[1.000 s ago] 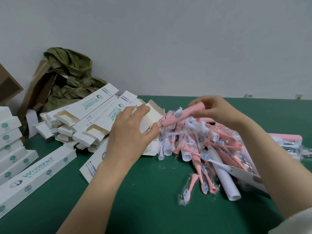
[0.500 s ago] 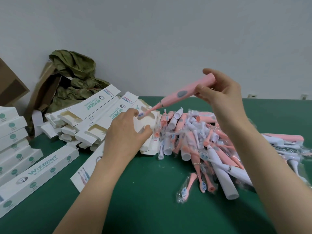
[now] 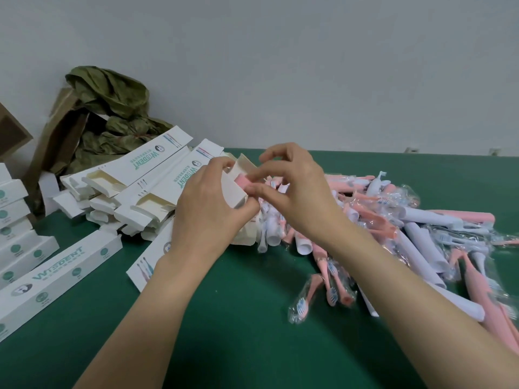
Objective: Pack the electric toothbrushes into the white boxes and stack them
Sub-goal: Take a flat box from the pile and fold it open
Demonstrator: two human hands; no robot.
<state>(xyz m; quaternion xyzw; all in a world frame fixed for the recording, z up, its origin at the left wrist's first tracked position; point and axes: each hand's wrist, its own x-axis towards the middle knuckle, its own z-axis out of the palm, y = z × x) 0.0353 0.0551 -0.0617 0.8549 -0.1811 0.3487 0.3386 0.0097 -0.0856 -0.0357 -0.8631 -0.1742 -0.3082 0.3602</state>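
My left hand point(image 3: 207, 211) grips the open end of a white toothbrush box point(image 3: 234, 189) at the table's middle. A pink electric toothbrush point(image 3: 243, 181) sits almost wholly inside that box, only its butt end showing. My right hand point(image 3: 292, 189) has its fingertips on that pink end, fingers bent, thumb raised above. A heap of pink and white toothbrushes and bagged brush heads point(image 3: 393, 231) lies to the right. Empty open boxes point(image 3: 134, 189) are piled behind my left hand. Closed boxes point(image 3: 16, 237) are stacked at the left edge, with another closed box point(image 3: 59, 276) lying beside them.
The green table point(image 3: 224, 332) has bare cloth in front of my arms. A crumpled olive bag point(image 3: 112, 108) and brown cardboard point(image 3: 59, 141) lean against the wall at the back left. One bagged pink brush head point(image 3: 306, 299) lies loose near the heap's front.
My right hand lifted a pink toothbrush from the heap, tipped its thin end into the box that my left hand holds, and has pushed it nearly all the way in.
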